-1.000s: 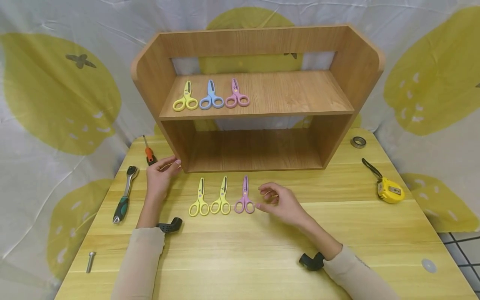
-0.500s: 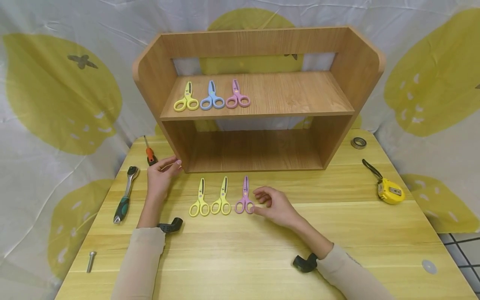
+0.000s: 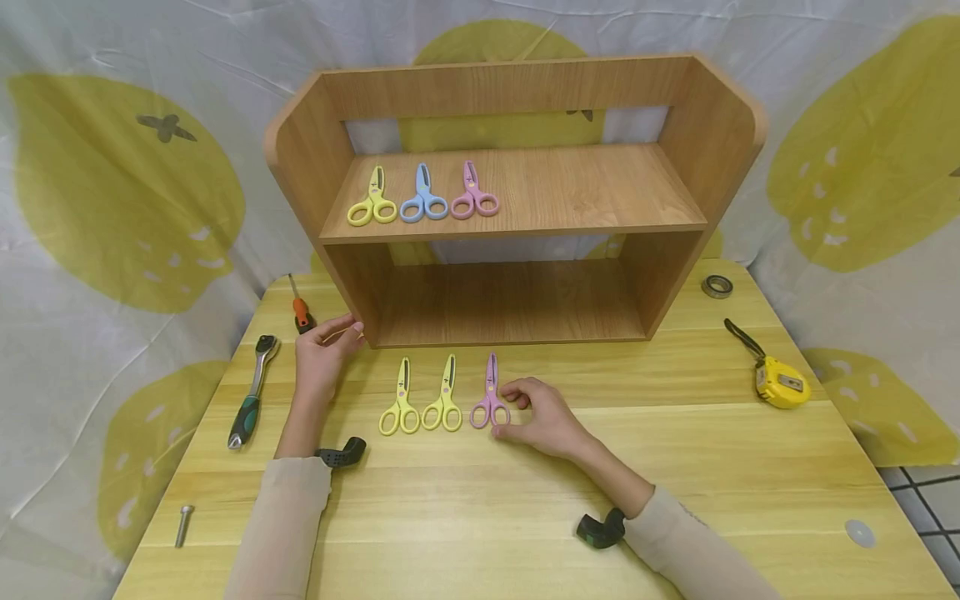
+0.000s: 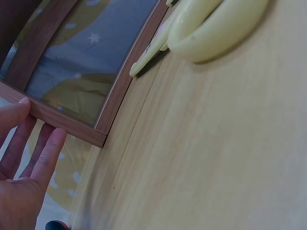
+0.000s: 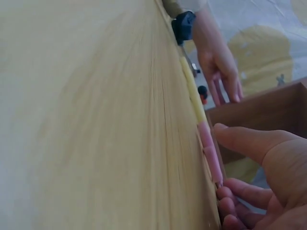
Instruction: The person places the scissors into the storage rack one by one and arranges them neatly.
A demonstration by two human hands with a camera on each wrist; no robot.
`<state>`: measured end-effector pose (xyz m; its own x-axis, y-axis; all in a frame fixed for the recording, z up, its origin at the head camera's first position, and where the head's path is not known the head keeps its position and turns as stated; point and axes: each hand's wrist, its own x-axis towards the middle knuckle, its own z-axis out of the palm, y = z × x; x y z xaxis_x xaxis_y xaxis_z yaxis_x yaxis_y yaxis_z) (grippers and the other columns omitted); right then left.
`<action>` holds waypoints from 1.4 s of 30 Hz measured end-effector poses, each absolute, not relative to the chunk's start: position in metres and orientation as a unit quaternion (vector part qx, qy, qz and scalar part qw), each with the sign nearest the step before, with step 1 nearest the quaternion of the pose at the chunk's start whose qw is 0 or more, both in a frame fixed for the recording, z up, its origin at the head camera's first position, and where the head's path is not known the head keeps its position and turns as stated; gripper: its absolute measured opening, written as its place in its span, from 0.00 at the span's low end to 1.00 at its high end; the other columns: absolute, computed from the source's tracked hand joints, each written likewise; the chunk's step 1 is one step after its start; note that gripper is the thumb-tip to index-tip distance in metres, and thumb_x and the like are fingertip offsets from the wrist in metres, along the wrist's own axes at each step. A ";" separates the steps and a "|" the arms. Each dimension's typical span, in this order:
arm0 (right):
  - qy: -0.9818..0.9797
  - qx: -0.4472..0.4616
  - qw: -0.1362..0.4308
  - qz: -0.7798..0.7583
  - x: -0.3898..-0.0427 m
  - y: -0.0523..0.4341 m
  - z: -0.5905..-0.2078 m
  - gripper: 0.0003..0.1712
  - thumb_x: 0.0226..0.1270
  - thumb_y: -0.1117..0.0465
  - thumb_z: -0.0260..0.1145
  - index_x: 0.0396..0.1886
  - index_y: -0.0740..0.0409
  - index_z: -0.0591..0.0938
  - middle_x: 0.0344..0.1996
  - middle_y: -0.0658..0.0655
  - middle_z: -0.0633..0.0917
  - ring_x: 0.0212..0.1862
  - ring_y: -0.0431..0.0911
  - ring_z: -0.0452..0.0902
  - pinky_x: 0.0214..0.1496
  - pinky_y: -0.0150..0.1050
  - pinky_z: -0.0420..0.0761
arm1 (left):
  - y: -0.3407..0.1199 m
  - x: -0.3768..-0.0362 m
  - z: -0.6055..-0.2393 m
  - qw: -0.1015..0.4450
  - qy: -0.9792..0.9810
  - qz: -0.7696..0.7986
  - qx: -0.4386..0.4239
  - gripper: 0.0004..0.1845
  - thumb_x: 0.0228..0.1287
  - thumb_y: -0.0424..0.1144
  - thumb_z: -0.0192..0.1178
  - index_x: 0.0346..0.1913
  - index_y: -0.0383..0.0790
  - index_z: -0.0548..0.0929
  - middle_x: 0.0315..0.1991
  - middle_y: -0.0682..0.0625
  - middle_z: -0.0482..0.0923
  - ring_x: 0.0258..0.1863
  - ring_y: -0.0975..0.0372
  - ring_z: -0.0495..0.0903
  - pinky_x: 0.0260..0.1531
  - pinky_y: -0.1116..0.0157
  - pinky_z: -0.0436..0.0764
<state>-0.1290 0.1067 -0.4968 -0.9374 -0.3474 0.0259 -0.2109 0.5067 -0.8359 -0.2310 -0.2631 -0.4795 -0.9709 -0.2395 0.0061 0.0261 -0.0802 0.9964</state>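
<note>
Three small scissors lie in a row on the wooden table [image 3: 675, 467] in front of a wooden shelf unit [image 3: 517, 100]: two yellow scissors [image 3: 400, 408] [image 3: 443, 404] and pink scissors [image 3: 489, 398]. My right hand [image 3: 517, 410] pinches the pink scissors' right handle ring between thumb and curled fingers; the right wrist view shows the pink scissors [image 5: 210, 148] between thumb and fingertips [image 5: 230, 191]. My left hand [image 3: 337, 335] rests with straight fingers on the shelf unit's lower left corner [image 4: 67, 123]. On the upper shelf lie yellow [image 3: 371, 204], blue [image 3: 423, 200] and pink scissors [image 3: 474, 198].
A ratchet wrench [image 3: 251, 387], a screwdriver [image 3: 298, 307] and a bolt [image 3: 182, 523] lie at the table's left. A yellow tape measure [image 3: 780, 379], a metal ring [image 3: 716, 286] and a small disc [image 3: 860, 532] lie at the right. A patterned cloth hangs behind.
My right hand has slid left across the table and its fingers have closed on the pink scissors' handle. The left hand has stayed at the shelf corner.
</note>
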 end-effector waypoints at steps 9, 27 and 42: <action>0.899 -0.155 0.046 -0.408 -0.130 0.098 -0.500 0.32 0.48 0.53 0.87 0.53 0.56 0.86 0.42 0.49 0.82 0.42 0.43 0.73 0.44 0.34 0.77 | -0.264 -0.232 -0.481 0.087 -0.672 -0.730 0.085 0.20 0.64 0.31 0.72 0.57 0.26 0.84 0.46 0.50 0.84 0.43 0.63 0.89 0.48 0.64 0.90; 0.867 -0.116 0.089 -0.477 -0.132 0.103 -0.473 0.21 0.56 0.66 0.79 0.50 0.62 0.85 0.29 0.49 0.87 0.33 0.39 0.84 0.32 0.29 0.87 | -0.262 -0.227 -0.471 0.081 -0.663 -0.739 0.087 0.17 0.64 0.27 0.70 0.55 0.25 0.85 0.44 0.51 0.86 0.45 0.59 0.90 0.50 0.60 0.89; 0.839 -0.155 0.046 -0.520 -0.116 0.125 -0.413 0.21 0.61 0.63 0.78 0.54 0.57 0.86 0.32 0.50 0.89 0.36 0.43 0.86 0.44 0.36 0.91 | -0.260 -0.223 -0.462 0.079 -0.666 -0.737 0.084 0.17 0.64 0.26 0.70 0.54 0.25 0.85 0.43 0.51 0.86 0.44 0.60 0.90 0.52 0.58 0.88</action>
<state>-0.1159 0.1253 -0.4128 -0.9476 -0.3080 0.0848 -0.2131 0.4114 -0.8862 -0.2229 -0.2596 -0.4625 -0.9736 -0.2276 -0.0181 0.0048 -0.0996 0.9950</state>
